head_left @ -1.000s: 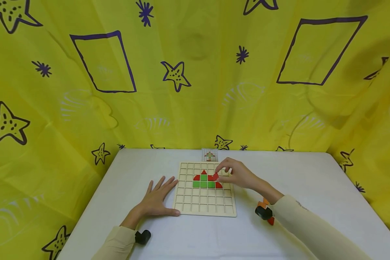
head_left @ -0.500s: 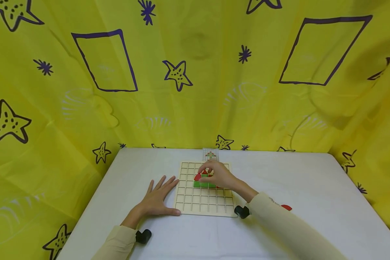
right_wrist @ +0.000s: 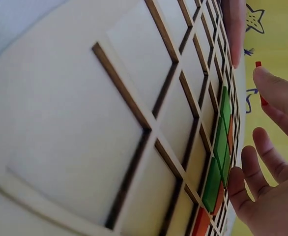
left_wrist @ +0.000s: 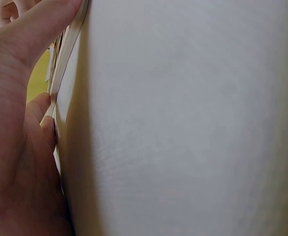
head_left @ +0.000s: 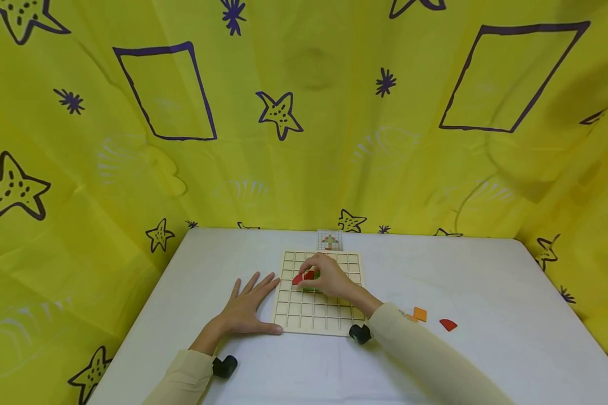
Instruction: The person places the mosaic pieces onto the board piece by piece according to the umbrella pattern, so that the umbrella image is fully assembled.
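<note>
My right hand [head_left: 330, 277] pinches a small red piece with a rounded edge [head_left: 297, 279] between thumb and index finger, over the left part of the pale wooden grid board [head_left: 304, 322]. In the right wrist view the red piece shows edge-on, raised off the board. Several green pieces [right_wrist: 213, 184] and a few red ones sit in the grid cells, partly hidden under the right hand in the head view. My left hand [head_left: 244, 311] lies spread at the board's left side, fingertips and thumb at its edge.
Behind the board lies a small card [head_left: 329, 241] printed with a gridded pattern. To the right of the board are an orange square [head_left: 420, 314], a second orange piece partly behind the sleeve, and a red quarter-circle [head_left: 448, 324]. A yellow patterned curtain [head_left: 304, 169] surrounds the white table.
My right hand has moved left across the board with the red piece, from the right side of the pattern to its left side. The left hand stays in place.
</note>
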A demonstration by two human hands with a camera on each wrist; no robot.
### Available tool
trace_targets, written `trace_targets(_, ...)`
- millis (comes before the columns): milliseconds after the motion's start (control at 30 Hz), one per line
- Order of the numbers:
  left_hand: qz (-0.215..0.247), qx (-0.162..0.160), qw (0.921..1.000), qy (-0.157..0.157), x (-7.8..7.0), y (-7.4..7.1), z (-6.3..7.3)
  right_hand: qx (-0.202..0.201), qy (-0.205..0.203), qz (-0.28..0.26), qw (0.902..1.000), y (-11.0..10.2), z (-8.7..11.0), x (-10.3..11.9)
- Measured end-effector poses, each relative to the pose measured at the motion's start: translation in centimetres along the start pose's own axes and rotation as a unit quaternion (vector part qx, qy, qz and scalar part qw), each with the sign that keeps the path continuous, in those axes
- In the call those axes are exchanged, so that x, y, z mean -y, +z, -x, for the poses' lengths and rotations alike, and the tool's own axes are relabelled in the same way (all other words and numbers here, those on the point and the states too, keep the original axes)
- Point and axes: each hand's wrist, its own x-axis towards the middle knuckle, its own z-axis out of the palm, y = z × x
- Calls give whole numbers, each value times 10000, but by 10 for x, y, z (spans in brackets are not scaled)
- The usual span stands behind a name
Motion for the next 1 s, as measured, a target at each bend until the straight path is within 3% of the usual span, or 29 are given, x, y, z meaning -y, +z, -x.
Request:
trace_targets(367,5,-78,9999,70,1,1,-1,-39,213,334,9992,9,-2,-1)
trace_targets(700,121,-335,9990,278,0,2,1,-27,290,1029,9943,13,-1,2)
trace_targets(1000,102,-284,9994,174,6,8,-2,-54,366,1133,9929,13,0,7)
